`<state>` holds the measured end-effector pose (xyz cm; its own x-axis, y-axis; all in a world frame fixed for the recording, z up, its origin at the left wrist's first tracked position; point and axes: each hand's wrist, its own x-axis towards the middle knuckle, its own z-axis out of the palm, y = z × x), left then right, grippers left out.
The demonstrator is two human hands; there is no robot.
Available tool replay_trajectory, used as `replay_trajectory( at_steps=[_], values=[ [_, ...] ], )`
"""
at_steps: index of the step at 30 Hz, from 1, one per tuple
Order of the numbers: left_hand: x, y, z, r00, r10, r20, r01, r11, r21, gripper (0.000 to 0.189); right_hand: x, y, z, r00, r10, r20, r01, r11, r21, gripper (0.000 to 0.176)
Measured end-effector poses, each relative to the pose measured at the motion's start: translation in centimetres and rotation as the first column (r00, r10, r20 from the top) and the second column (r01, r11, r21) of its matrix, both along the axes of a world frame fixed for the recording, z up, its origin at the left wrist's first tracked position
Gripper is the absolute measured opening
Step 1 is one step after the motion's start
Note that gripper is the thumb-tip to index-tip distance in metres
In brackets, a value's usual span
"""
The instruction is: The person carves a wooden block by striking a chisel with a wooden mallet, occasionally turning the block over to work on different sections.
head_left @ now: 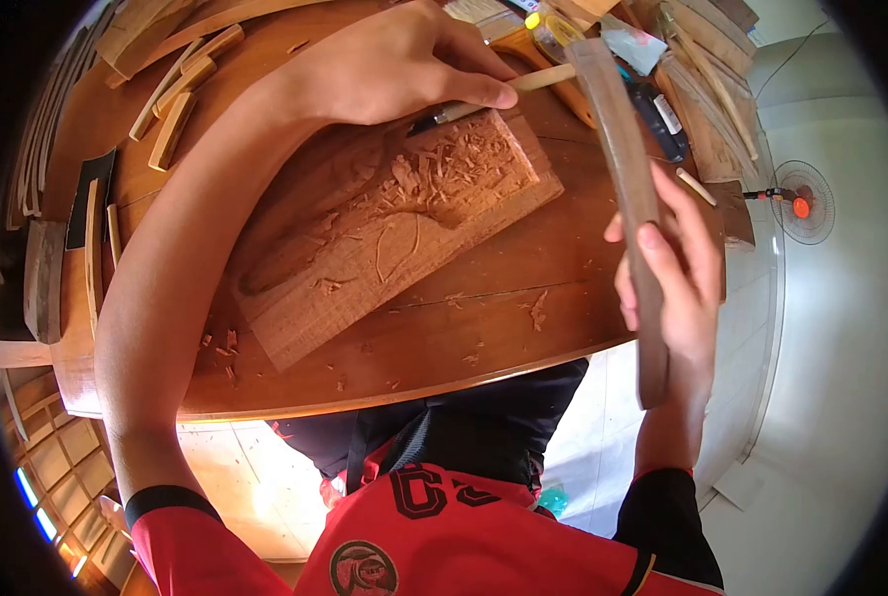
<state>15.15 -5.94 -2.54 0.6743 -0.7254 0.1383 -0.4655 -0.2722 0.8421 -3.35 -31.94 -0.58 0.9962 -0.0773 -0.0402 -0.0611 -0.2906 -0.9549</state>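
Note:
A reddish-brown wooden block (404,223) lies slanted on the table, with carved hollows and curled shavings on its top. Over its far edge, my left hand (414,65) is closed around a chisel (543,78), whose dark metal end points down and left onto the block. My right hand (667,263) grips a long, slightly curved wooden bar (621,149) to the right of the block. The bar's far end is at the butt of the chisel's pale handle. Some left-hand fingers are hidden behind the hand.
Small wood strips (171,129) lie at the table's far left, near a dark sheet (91,199). A black bottle (660,121), a plastic bag (633,45) and stacked wood pieces (712,89) are at the far right. Shavings dot the table (444,348). A fan (802,204) stands beyond.

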Motion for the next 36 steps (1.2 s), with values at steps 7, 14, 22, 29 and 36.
replay_trajectory(
  at_steps=[7, 14, 22, 29, 36],
  values=[
    [0.1, 0.2, -0.1, 0.998, 0.025, 0.059, -0.027, 0.999, 0.024, 0.037, 0.4, -0.2, 0.9, 0.993, -0.109, 0.041, 0.104, 0.989, 0.104, 0.049],
    [-0.2, 0.3, 0.1, 1.0, 0.003, 0.019, -0.003, 1.0, 0.012, 0.035, 0.3, -1.1, -0.1, 0.99, -0.125, 0.066, 0.116, 0.985, 0.129, 0.051],
    [0.0, 0.4, -0.1, 0.998, -0.001, 0.057, 0.0, 1.0, 0.015, 0.035, 0.6, -0.7, 0.1, 0.99, -0.135, 0.046, 0.128, 0.982, 0.141, 0.051],
    [-0.2, 0.8, 0.1, 0.999, -0.003, 0.042, 0.002, 1.0, 0.011, 0.034, 3.1, -1.8, 1.4, 0.983, -0.156, 0.094, 0.141, 0.978, 0.151, 0.052],
    [-0.3, 0.3, -0.2, 0.995, 0.013, -0.101, -0.025, 0.992, -0.126, 0.034, 2.2, -1.1, 1.3, 0.999, -0.033, 0.018, 0.032, 0.997, 0.071, 0.049]
  ],
)
